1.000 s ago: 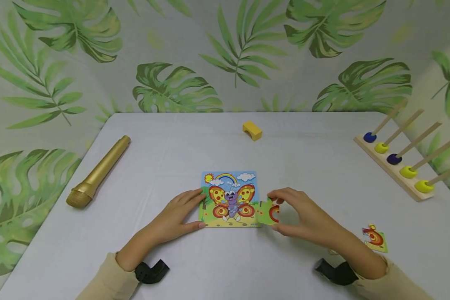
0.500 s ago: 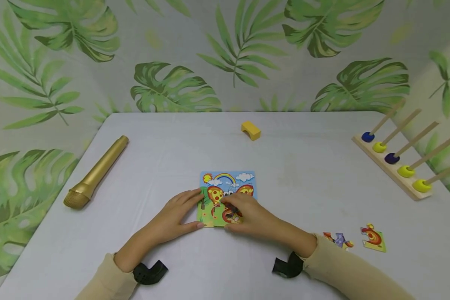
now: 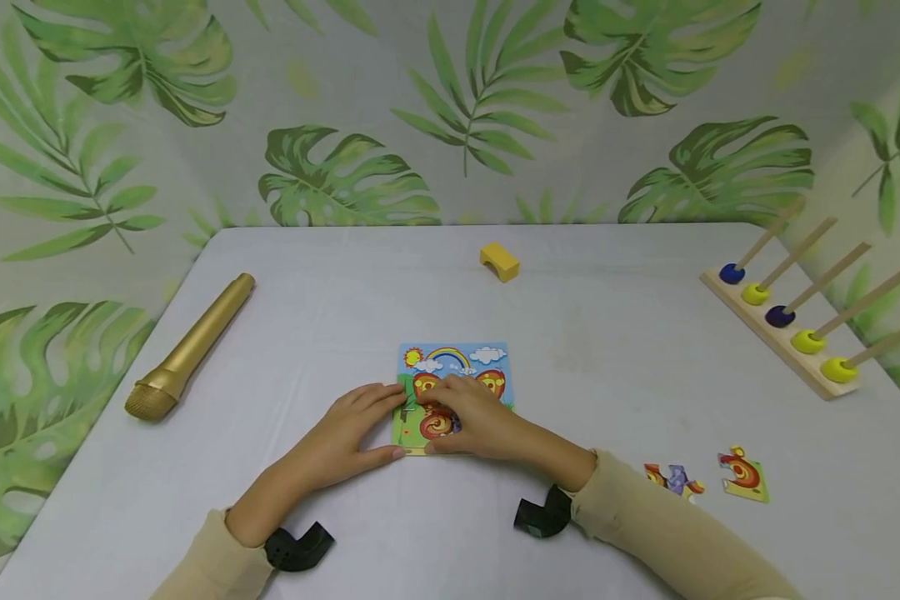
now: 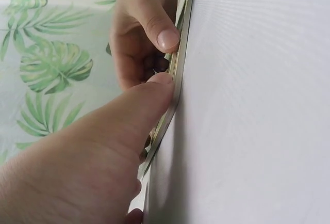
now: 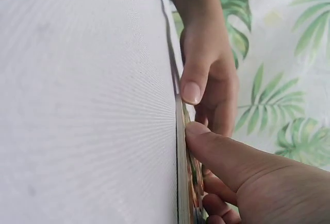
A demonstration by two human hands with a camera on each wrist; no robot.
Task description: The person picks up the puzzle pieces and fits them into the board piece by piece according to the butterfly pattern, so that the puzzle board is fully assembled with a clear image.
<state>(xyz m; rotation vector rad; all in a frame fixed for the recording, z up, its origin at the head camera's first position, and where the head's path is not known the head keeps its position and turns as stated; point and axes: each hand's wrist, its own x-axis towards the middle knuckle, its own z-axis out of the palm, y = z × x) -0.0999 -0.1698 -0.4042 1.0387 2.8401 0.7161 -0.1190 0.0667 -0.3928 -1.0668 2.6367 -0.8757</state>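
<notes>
A butterfly puzzle board [image 3: 487, 357] lies on the white table before me. My left hand [image 3: 360, 427] rests at its left side, fingertips on the left edge and thumb at the lower left corner. Over the board's lower left, my right hand [image 3: 483, 423] pinches a puzzle piece [image 3: 437, 428] showing green ground and an orange-red wing swirl. That hand covers much of the butterfly. In the left wrist view the board's edge [image 4: 178, 87] appears side-on, slightly tilted, near both thumbs. The right wrist view has my right thumb [image 5: 198, 129] at the piece's edge.
Two loose puzzle pieces lie at the right, one purple and orange [image 3: 677, 480], one with a red swirl [image 3: 746, 475]. A gold microphone [image 3: 195, 346] is at the left, a yellow arch block [image 3: 500, 261] at the back, and a wooden peg stand with beads [image 3: 783, 333] far right.
My right hand has carried the puzzle piece leftward from beside the board's right edge to its lower left. The left hand has stayed at the left edge.
</notes>
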